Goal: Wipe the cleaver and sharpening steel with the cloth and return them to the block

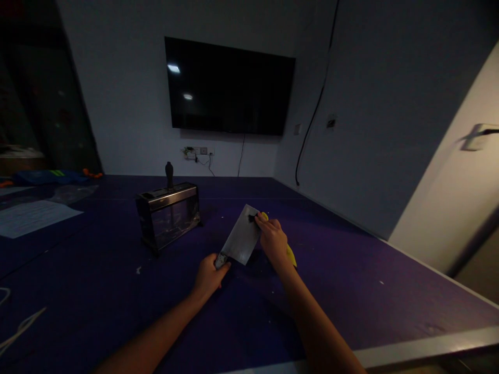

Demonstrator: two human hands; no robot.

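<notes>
Purple tabletop [335, 249]. Landmark: black-and-steel, clear-sided box-shaped holder [175, 199], black handle [169, 175] upright from its top. Right of the holder and nearer me: broad grey metal cleaver [240, 236], tilted, its handle gripped in my left hand [208, 275]. My right hand [274, 243], fingers bent, touches the blade's far end; a yellow curved object [290, 255] lies partly hidden behind it, grip unclear. White paper sheet [35, 217] left of the holder.

Forearms [167, 328] slant up from the bottom edge, left hand [209, 275] curled closed below centre, right hand [274, 241] higher, fingers [263, 222] bent.
</notes>
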